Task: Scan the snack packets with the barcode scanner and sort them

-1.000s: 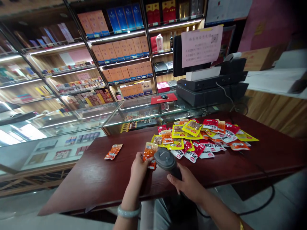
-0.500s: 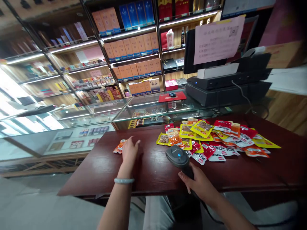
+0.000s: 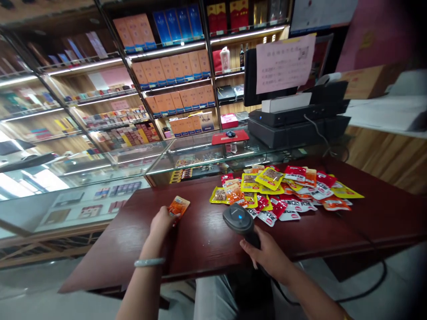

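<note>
Between the fingers of my left hand is an orange snack packet, pinched at its lower edge and tilted over the left part of the dark red table. My right hand is wrapped round the handle of a black barcode scanner, its head facing away from me and a small blue light showing on top. Just beyond the scanner lies a heap of snack packets in yellow, red, white and orange. A pale bracelet circles my left wrist.
Behind the table runs a glass display counter with a red mouse pad and a mouse. A monitor with a pink paper stands over a black cash drawer. The scanner's cable loops at the lower right.
My left hand has taken hold of the orange packet and lifted and turned it. The view has shifted slightly; the scanner stays in my right hand.
</note>
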A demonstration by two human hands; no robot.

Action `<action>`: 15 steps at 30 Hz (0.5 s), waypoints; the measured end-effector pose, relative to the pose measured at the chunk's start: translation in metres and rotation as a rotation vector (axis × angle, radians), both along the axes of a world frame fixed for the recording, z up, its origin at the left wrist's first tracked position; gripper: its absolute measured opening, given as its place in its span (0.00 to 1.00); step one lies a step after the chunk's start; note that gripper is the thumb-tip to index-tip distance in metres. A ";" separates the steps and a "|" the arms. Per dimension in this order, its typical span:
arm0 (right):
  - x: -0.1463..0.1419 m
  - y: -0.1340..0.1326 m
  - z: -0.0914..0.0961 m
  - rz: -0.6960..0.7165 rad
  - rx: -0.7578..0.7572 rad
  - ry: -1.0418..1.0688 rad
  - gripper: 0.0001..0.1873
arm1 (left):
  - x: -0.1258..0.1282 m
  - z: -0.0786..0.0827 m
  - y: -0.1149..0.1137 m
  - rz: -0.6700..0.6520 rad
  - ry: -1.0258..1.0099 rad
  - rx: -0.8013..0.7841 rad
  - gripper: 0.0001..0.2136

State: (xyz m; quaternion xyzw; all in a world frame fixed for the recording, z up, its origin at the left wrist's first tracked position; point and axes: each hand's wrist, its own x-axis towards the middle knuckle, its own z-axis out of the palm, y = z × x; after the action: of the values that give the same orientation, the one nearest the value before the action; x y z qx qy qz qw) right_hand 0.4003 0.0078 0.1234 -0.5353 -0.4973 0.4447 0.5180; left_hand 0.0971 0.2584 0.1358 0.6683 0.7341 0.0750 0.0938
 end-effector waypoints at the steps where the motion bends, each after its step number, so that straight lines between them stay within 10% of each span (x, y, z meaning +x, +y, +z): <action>1: 0.001 0.000 0.000 -0.016 -0.008 0.003 0.21 | 0.013 -0.004 -0.008 -0.033 -0.083 0.034 0.21; 7: 0.005 -0.002 0.000 -0.029 -0.014 0.027 0.21 | 0.110 -0.024 -0.075 -0.210 -0.732 -0.040 0.15; 15: 0.010 -0.009 0.014 -0.047 -0.014 -0.015 0.20 | 0.151 -0.025 -0.109 -0.210 -0.814 -0.038 0.16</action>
State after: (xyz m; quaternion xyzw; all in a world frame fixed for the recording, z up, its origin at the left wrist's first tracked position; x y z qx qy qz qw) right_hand 0.4108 -0.0015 0.1377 -0.5537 -0.4855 0.4320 0.5208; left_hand 0.2486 0.1495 0.1111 0.6534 0.5664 0.3095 0.3956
